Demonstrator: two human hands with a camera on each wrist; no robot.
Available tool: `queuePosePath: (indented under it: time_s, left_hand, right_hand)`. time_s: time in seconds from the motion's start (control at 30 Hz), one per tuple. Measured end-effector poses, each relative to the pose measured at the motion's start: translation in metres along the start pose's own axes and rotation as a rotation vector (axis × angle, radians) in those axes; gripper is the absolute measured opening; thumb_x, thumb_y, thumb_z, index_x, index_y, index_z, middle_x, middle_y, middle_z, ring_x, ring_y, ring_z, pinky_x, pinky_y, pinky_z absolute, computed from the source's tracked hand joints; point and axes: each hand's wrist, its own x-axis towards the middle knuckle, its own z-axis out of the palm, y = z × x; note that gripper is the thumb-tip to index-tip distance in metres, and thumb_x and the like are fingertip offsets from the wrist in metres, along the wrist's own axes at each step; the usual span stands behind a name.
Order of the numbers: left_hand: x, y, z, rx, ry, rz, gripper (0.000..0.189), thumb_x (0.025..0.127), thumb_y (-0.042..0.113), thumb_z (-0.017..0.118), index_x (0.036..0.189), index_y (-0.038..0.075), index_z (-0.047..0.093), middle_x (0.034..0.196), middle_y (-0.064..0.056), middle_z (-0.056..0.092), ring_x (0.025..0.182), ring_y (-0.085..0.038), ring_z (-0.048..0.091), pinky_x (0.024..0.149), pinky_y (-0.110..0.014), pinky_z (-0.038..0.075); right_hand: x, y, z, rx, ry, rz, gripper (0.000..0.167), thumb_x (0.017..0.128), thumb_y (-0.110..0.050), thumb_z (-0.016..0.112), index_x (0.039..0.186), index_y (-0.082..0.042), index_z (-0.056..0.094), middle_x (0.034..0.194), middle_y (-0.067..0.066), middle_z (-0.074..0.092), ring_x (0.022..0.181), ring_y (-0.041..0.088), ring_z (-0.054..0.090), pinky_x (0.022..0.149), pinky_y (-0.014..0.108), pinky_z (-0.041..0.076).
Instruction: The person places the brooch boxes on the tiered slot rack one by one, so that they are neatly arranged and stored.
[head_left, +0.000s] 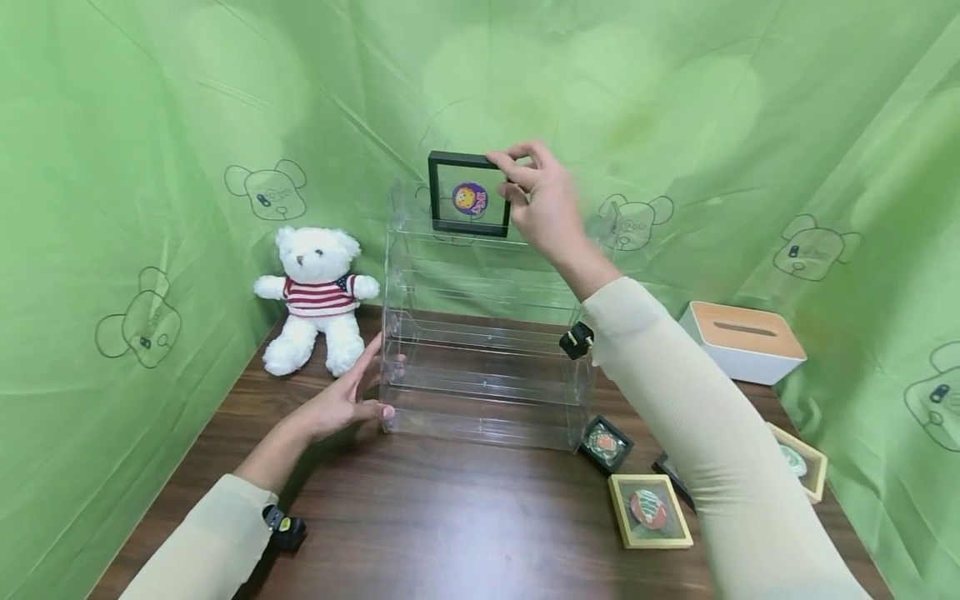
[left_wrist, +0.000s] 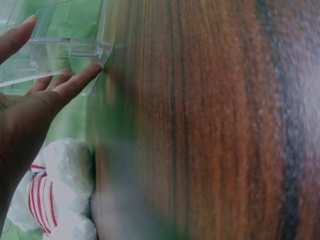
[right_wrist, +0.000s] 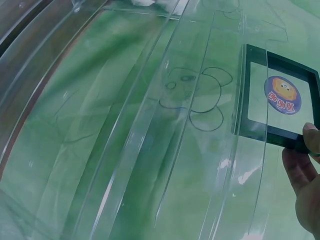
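My right hand [head_left: 547,204] pinches a black square display frame [head_left: 435,192] by its right side, thumb and fingers at the upper corner. Inside the frame's clear window sits a round purple badge [right_wrist: 283,95] with an orange and yellow cartoon face. The frame stands upright at the top tier of a clear acrylic stepped display rack [head_left: 487,429], overlapping it in the head view. Low on the rack's left side, my left hand [head_left: 333,408] rests with its fingers fairly straight along the side panel and its thumb [head_left: 384,412] at the front edge.
A white teddy bear [head_left: 315,258] in a striped shirt sits left of the rack. Right of it lie a small black frame [head_left: 606,445], a yellow frame [head_left: 650,511] and another light frame [head_left: 813,467]. A tissue box [head_left: 742,342] stands behind them; green curtain [head_left: 675,83] surrounds the wooden table [head_left: 450,517].
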Motion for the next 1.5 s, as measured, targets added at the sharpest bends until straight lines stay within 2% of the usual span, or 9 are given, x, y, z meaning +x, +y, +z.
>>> queuePosePath:
  time_s: [0.23,0.53,0.7,0.77,0.87,0.93,1.03,1.23,1.5]
  left_hand:
    - [-0.002,-0.001,0.001,-0.007,-0.002,-0.009,0.131,0.094,-0.009,0.078,0.177,0.040,-0.011,0.181,-0.031,0.019,0.165,-0.061,0.019,0.118,-0.035,0.054]
    - [-0.003,-0.001,0.004,-0.015,-0.005,-0.009,0.131,0.093,-0.008,0.078,0.177,0.040,-0.011,0.180,-0.034,0.018,0.165,-0.061,0.017,0.118,-0.036,0.054]
    - [-0.001,-0.004,0.005,0.016,0.004,0.002,0.130,0.094,-0.006,0.079,0.178,0.038,-0.010,0.179,-0.033,0.021,0.165,-0.061,0.019,0.122,-0.031,0.048]
    - [-0.002,-0.004,0.005,0.020,0.006,-0.003,0.129,0.094,-0.006,0.079,0.178,0.038,-0.010,0.179,-0.033,0.021,0.165,-0.060,0.020,0.122,-0.033,0.048]
    - [-0.004,-0.006,0.005,0.024,0.004,-0.016,0.129,0.095,-0.004,0.079,0.177,0.038,-0.011,0.179,-0.032,0.020,0.165,-0.061,0.018,0.124,-0.048,0.048]
    - [-0.004,-0.006,0.005,0.037,0.007,-0.027,0.129,0.095,-0.002,0.079,0.177,0.039,-0.012,0.180,-0.032,0.021,0.165,-0.063,0.014,0.125,-0.063,0.042]
    - [-0.005,-0.006,0.005,0.071,0.021,-0.042,0.129,0.096,0.001,0.080,0.177,0.041,-0.013,0.180,-0.030,0.023,0.165,-0.064,0.008,0.126,-0.075,0.030]
    - [-0.008,-0.009,0.004,0.098,0.030,-0.038,0.129,0.096,0.002,0.080,0.176,0.042,-0.014,0.180,-0.031,0.024,0.165,-0.065,0.008,0.128,-0.077,0.020]
    - [-0.011,-0.006,0.002,0.076,0.024,-0.035,0.130,0.096,0.001,0.080,0.176,0.043,-0.014,0.180,-0.030,0.022,0.165,-0.065,0.006,0.124,-0.075,0.032]
  right_hand:
    - [0.002,-0.006,0.011,-0.056,-0.071,-0.022,0.049,0.108,-0.001,0.067,0.154,-0.016,0.066,0.147,0.012,0.061,0.113,0.026,0.072,0.088,0.032,0.058]
    - [0.001,-0.005,0.017,-0.055,-0.061,-0.022,0.051,0.107,0.002,0.066,0.155,-0.016,0.066,0.148,0.012,0.060,0.107,0.026,0.070,0.088,0.032,0.059]
    - [0.001,-0.005,0.020,-0.056,-0.052,-0.040,0.052,0.107,0.004,0.065,0.155,-0.015,0.066,0.148,0.012,0.060,0.103,0.025,0.069,0.085,0.031,0.058]
    - [0.001,-0.005,0.022,-0.055,-0.054,-0.047,0.052,0.107,0.004,0.065,0.155,-0.015,0.066,0.148,0.012,0.060,0.102,0.025,0.069,0.084,0.031,0.057]
    - [-0.001,-0.005,0.024,-0.045,-0.054,-0.049,0.052,0.106,0.005,0.065,0.155,-0.015,0.066,0.148,0.013,0.060,0.103,0.026,0.069,0.085,0.031,0.058]
    - [-0.002,-0.005,0.024,-0.042,-0.050,-0.048,0.053,0.106,0.005,0.065,0.155,-0.014,0.066,0.148,0.014,0.059,0.103,0.026,0.069,0.085,0.031,0.058]
    - [-0.003,-0.005,0.024,-0.037,-0.048,-0.049,0.054,0.106,0.006,0.065,0.155,-0.014,0.066,0.149,0.014,0.059,0.104,0.026,0.068,0.085,0.032,0.058]
    - [-0.002,-0.006,0.028,-0.041,-0.052,-0.076,0.053,0.106,0.006,0.065,0.155,-0.014,0.066,0.148,0.014,0.059,0.105,0.027,0.070,0.082,0.032,0.055]
    - [0.000,-0.010,0.028,-0.037,-0.062,-0.078,0.053,0.108,0.004,0.064,0.157,-0.014,0.064,0.149,0.015,0.058,0.104,0.027,0.068,0.080,0.033,0.053]
